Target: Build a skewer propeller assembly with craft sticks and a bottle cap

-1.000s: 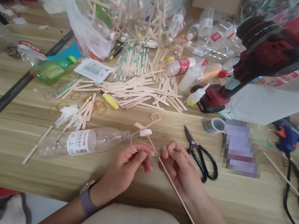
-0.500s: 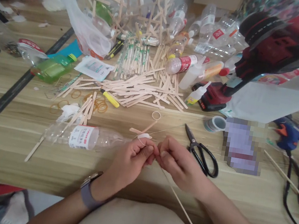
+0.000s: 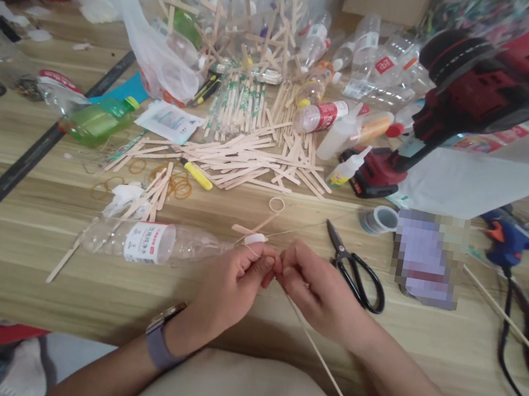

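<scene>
My left hand [image 3: 235, 281] and my right hand [image 3: 318, 288] meet fingertip to fingertip above the table's front part, both closed in a pinch. A fine thread [image 3: 284, 230] loops by my left index finger and runs off to the right. From under my right fingers a long thin wooden stick [image 3: 319, 356] slants down past the table edge; its upper end is hidden between the fingers. Just beyond my left hand lie a clear plastic bottle [image 3: 195, 247], its white cap end [image 3: 254, 239] and flat craft sticks [image 3: 244, 229]. Black-handled scissors [image 3: 352, 267] rest open beside my right hand.
A spool [image 3: 379, 220] and a blurred-out flat item [image 3: 424, 255] lie right. Behind are piled craft sticks [image 3: 245, 161], a yellow cutter [image 3: 197, 174], a glue bottle [image 3: 349, 167], a red-black power tool [image 3: 441, 113] and a blue glue gun [image 3: 512, 236].
The view has shifted slightly. My hands stay pinched together in almost the same place, with only small finger movements; the thread and thin stick remain between them.
</scene>
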The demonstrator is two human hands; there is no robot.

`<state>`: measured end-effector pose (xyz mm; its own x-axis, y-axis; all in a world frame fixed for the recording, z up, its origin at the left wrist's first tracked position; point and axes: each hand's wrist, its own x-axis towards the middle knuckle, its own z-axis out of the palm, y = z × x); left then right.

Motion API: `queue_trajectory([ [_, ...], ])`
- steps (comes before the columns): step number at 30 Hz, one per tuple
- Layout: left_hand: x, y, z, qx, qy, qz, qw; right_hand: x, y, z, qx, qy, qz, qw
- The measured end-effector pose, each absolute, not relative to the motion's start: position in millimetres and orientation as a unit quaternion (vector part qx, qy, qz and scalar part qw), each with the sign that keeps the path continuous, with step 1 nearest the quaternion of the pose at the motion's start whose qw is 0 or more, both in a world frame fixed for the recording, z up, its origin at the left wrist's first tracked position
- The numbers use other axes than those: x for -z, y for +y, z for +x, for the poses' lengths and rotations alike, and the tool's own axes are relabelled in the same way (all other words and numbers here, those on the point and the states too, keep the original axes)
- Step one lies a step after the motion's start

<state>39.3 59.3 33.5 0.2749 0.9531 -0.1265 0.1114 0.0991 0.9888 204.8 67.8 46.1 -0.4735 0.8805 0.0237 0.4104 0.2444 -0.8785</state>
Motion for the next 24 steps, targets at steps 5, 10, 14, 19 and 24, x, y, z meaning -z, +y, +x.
queue_trajectory([
  [5, -26.8, 54.7, 37.8, -0.408, 0.386, 0.491, 0.666, -36.7, 59.3, 210.2, -0.404, -0.727, -0.450, 0.325],
  [10, -23.6, 47.0, 35.4, -0.436, 0.327, 0.369, 0.753, -28.3, 61.2, 218.3, -0.350, -0.716, -0.456, 0.395],
  [14, -24.7, 44.7, 32.4, -0.441, 0.308, 0.276, 0.796, -29.7, 71.0, 221.0, -0.346, -0.705, -0.445, 0.430],
  [19, -35.1, 39.2, 20.7, -0.318, 0.457, 0.402, 0.727, -33.9, 82.7, 225.7, -0.336, -0.699, -0.442, 0.450],
  [24, -59.0, 45.4, 21.4, -0.334, 0.528, 0.626, 0.467, -35.9, 96.1, 222.2, -0.315, -0.696, -0.452, 0.460],
])
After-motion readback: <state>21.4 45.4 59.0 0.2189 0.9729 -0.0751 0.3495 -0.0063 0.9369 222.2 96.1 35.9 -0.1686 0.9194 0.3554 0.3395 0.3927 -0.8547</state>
